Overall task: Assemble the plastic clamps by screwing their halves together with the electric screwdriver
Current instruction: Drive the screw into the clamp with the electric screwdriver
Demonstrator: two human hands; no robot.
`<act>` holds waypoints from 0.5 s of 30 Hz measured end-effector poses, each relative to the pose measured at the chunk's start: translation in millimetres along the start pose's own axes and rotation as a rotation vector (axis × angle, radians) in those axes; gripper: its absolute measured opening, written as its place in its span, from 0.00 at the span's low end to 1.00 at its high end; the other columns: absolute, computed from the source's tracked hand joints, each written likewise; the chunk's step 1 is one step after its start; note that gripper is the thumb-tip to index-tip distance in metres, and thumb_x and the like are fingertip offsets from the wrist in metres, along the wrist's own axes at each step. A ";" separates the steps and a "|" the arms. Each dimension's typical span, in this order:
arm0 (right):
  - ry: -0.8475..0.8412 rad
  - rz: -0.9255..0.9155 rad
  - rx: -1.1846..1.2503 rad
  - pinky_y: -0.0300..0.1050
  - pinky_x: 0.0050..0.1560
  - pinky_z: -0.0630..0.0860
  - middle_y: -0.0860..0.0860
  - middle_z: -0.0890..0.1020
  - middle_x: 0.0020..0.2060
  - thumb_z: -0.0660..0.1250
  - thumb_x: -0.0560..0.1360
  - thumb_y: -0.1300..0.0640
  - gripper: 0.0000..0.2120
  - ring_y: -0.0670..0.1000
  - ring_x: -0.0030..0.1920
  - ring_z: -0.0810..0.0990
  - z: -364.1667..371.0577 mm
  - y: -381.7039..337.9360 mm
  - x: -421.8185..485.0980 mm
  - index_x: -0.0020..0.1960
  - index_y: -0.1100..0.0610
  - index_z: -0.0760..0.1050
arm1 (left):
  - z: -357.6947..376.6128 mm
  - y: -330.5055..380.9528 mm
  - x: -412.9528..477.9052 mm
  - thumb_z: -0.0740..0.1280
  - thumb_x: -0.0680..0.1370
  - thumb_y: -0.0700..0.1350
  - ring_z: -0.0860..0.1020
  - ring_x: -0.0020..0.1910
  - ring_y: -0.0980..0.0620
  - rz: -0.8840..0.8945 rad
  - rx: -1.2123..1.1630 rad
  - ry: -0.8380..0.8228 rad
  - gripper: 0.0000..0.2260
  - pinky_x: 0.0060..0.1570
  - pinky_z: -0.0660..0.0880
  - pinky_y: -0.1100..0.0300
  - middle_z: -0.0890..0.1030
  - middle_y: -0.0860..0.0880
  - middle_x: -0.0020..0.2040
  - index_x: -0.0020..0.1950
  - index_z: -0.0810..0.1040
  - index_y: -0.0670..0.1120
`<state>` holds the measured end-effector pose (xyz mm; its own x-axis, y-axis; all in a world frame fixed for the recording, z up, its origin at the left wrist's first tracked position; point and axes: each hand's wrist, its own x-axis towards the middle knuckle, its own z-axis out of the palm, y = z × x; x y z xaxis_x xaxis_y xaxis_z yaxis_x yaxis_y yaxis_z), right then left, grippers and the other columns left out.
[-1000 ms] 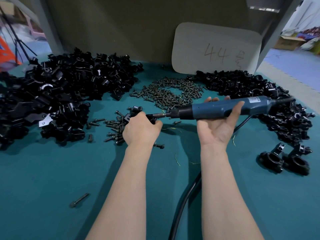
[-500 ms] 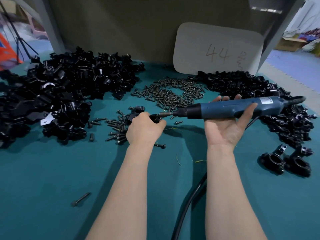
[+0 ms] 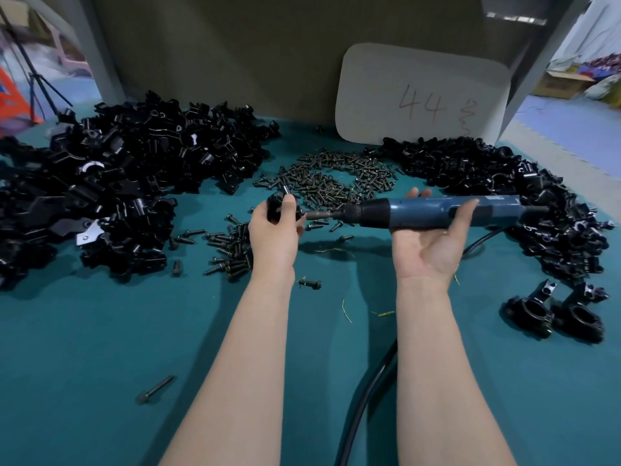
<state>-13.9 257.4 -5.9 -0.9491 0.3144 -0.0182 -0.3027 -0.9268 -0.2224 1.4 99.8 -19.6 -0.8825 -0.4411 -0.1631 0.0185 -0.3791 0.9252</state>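
screws [image 3: 331, 183] between two clamp piles [image 3: 127, 183]

Both our bare forearms reach forward from the lower edge, nearly parallel, the left angled slightly inward. Our left hand [image 3: 274, 230] has its back toward us, fingers and thumb curled round a black clamp [image 3: 278, 206]. Our right hand [image 3: 431, 245] lies palm up, level with the left, cradling the electric screwdriver [image 3: 437, 213]. Its thumb wraps over the near side, and its fingertips [image 3: 416, 193] show beyond the barrel.
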 end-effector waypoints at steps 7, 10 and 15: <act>0.041 -0.002 -0.060 0.46 0.49 0.78 0.54 0.76 0.40 0.64 0.78 0.46 0.14 0.51 0.38 0.80 0.6 5.6 -0.5 0.52 0.57 0.72 | -0.1 -8.3 0.4 0.62 0.81 0.51 0.76 0.60 0.45 0.182 0.294 0.090 0.17 0.61 0.72 0.52 0.78 0.46 0.61 0.67 0.70 0.45; 0.046 -0.009 -0.102 0.46 0.48 0.78 0.54 0.75 0.43 0.63 0.78 0.46 0.14 0.51 0.42 0.78 1.0 7.7 -1.9 0.53 0.57 0.72 | 1.2 -10.9 -0.7 0.62 0.81 0.51 0.77 0.55 0.54 0.242 0.347 0.111 0.19 0.50 0.68 0.68 0.78 0.49 0.57 0.70 0.69 0.44; 0.057 -0.005 -0.116 0.44 0.42 0.79 0.53 0.75 0.44 0.63 0.78 0.45 0.14 0.50 0.40 0.80 2.2 10.3 -4.9 0.53 0.56 0.73 | 4.7 -12.5 -8.3 0.63 0.81 0.48 0.75 0.40 0.63 0.334 0.434 0.148 0.17 0.35 0.64 0.80 0.76 0.52 0.49 0.68 0.69 0.43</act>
<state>-12.5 245.9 -5.9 -0.9401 0.3332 -0.0719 -0.2922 -0.8963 -0.3335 6.3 112.0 -28.2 -0.7859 -0.6011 0.1452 0.0628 0.1560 0.9858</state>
